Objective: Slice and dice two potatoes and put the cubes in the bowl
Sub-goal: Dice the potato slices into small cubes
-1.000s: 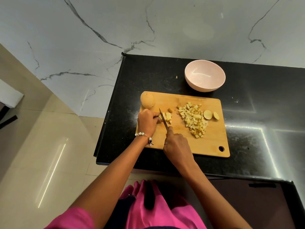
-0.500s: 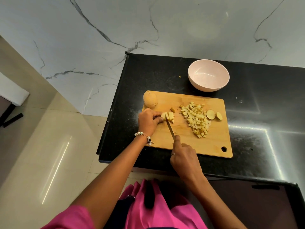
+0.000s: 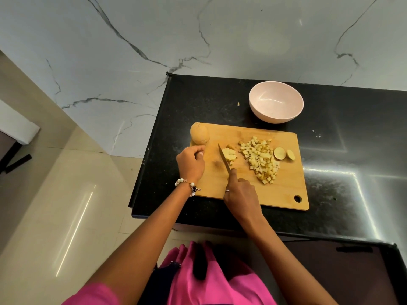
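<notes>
Potato cubes [image 3: 261, 159] lie heaped in the middle of the wooden cutting board [image 3: 284, 192], with two skin-on end slices [image 3: 284, 154] just beside them toward the board's right edge. A smaller, freshly cut clump [image 3: 229, 154] sits left of the heap, touching the knife [image 3: 223, 158] blade. The right hand [image 3: 241, 193] grasps the knife handle, forefinger along the spine. The left hand [image 3: 191, 162] is curled near the board's left edge; whether it pinches a piece I cannot tell. A whole potato [image 3: 199, 134] rests at the board's far left corner. The pink bowl [image 3: 276, 102] stands beyond the board's far edge, nothing visible inside.

The first potato looks about diced. The next move probably calls for sweeping the clump aside and fetching the whole potato.
</notes>
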Demonstrator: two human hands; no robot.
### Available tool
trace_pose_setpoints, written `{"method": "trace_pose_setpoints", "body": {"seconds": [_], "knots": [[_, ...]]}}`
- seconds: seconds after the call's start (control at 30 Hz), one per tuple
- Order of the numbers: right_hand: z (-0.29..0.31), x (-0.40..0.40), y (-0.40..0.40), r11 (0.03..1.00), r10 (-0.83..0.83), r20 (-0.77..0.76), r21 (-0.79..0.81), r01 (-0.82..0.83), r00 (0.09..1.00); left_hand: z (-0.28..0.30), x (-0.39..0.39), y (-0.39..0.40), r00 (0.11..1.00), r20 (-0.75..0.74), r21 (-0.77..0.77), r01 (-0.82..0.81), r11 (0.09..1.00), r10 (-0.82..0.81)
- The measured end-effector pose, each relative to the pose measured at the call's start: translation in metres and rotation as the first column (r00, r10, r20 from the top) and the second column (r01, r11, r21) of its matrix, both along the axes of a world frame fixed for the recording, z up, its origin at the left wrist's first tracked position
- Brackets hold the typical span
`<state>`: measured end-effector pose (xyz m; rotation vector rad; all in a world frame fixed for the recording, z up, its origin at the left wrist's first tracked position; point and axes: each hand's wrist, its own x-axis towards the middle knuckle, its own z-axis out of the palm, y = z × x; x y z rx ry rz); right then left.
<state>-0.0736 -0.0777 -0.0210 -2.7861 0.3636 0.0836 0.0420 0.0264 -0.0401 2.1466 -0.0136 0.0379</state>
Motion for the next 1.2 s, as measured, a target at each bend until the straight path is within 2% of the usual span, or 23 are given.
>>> {"method": "trace_pose_setpoints", "body": {"seconds": [0.37, 0.53, 0.7, 0.77, 0.87, 1.03, 1.1, 1.2], "knots": [[-0.005, -0.006, -0.037, 0.993, -0.116, 0.02, -0.002, 0.117, 0.993, -0.006, -0.001, -0.016, 0.999, -0.042, 0.155, 0.03, 0.988, -0.023], [0.0, -0.008, -0.048, 0.988, -0.144, 0.059, 0.064, 0.14, 0.988, -0.004, -0.002, -0.018, 0.998, -0.061, 0.17, 0.021, 0.985, -0.011], [0.013, -0.016, -0.048, 0.978, -0.149, 0.185, 0.173, 0.118, 0.971, -0.002, -0.003, -0.02, 0.997, -0.075, 0.191, 0.022, 0.981, -0.008], [0.012, -0.018, -0.041, 0.981, -0.077, 0.16, 0.187, 0.047, 0.984, -0.003, -0.003, -0.02, 0.997, -0.078, 0.195, 0.027, 0.98, -0.011], [0.004, -0.022, -0.031, 0.983, -0.02, 0.044, 0.181, 0.012, 0.999, -0.003, -0.004, -0.02, 0.996, -0.085, 0.197, 0.024, 0.98, -0.007], [-0.002, -0.027, -0.049, 0.988, -0.117, 0.045, 0.11, 0.111, 0.992, -0.003, -0.004, -0.022, 0.997, -0.076, 0.214, 0.014, 0.977, 0.003], [0.004, -0.028, -0.057, 0.978, -0.143, 0.066, 0.163, 0.131, 0.987, -0.003, -0.005, -0.025, 0.997, -0.077, 0.215, 0.002, 0.977, 0.015], [0.012, -0.029, -0.069, 0.915, -0.235, 0.127, 0.362, 0.175, 0.964, 0.002, -0.01, -0.033, 0.999, -0.034, 0.177, 0.006, 0.984, 0.0]]}}
